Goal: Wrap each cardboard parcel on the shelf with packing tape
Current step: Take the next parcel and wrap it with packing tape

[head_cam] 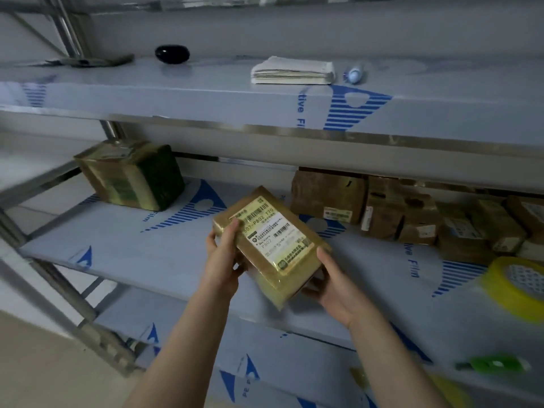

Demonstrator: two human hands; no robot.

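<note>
Steel shelving (132, 254) with blue-printed protective film fills the frame, and dead centre both hands hold a glossy parcel (270, 240) label-up just over the middle shelf. The left hand (225, 254) grips its upper end and the right hand (332, 285) cups the lower corner, I'd guess to turn and check it. It looks fully taped, though blur makes that iffy, so it likely joins the wrapped parcel (129, 175) at left, apart from the bare parcels (382, 213) at right; the tape roll (518, 287) waits at the right edge.

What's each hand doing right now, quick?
Left hand: grips the left end of the taped parcel.
Right hand: holds the same parcel's right end, fingers underneath.
</note>
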